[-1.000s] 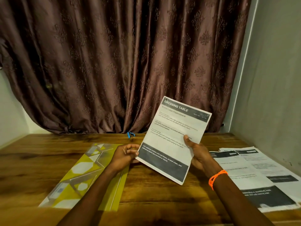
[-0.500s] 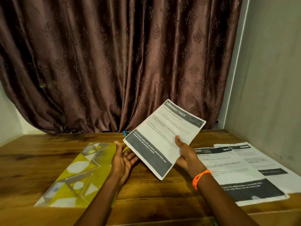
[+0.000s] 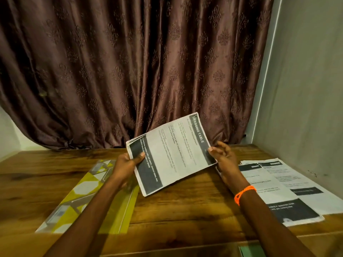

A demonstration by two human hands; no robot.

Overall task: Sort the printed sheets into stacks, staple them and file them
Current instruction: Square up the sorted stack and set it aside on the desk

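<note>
Printed sheets [image 3: 171,154] held off the worktop [image 3: 185,210].
Your left hand [image 3: 128,166] pinches the near-left edge, your right hand [image 3: 223,157] the header edge.

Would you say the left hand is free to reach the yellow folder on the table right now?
Probably not yet: the left hand grips the printed sheets, shared with the right hand. The yellow folder lies uncovered just beneath it.
</note>
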